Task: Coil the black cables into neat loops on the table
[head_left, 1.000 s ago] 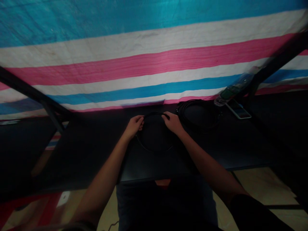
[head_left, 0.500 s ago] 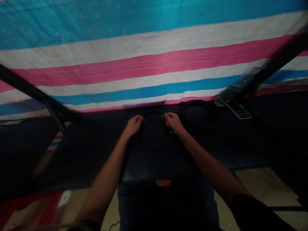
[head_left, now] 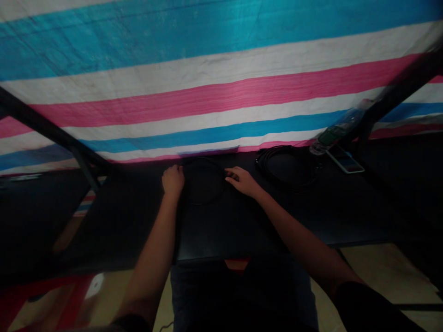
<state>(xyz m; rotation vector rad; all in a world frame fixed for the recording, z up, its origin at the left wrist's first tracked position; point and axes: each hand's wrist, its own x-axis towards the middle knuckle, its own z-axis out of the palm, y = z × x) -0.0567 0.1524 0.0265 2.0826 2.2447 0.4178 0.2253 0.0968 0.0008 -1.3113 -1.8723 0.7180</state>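
A thin black cable (head_left: 206, 159) lies in a loop on the black table, hard to see against the dark surface. At the loop's left edge is my left hand (head_left: 173, 180), its fingers curled down onto the cable. My right hand (head_left: 243, 180) rests at the right side of the loop, thumb and fingers apart and pointing left. Whether its fingertips touch the cable is too dark to tell. Just right of that hand sits a second, thicker coil of black cable (head_left: 263, 168).
A clear plastic bottle (head_left: 337, 131) leans at the back right, beside a phone (head_left: 346, 160). Striped sheeting (head_left: 207, 101) hangs behind the black table (head_left: 214, 235). Dark slanted frame bars (head_left: 51, 131) stand at both sides. Part of a red stool (head_left: 69, 299) shows below left.
My left hand has moved left, and the cable loop has shifted left with it. The right hand's fingers have loosened from their pinch on the cable and spread.
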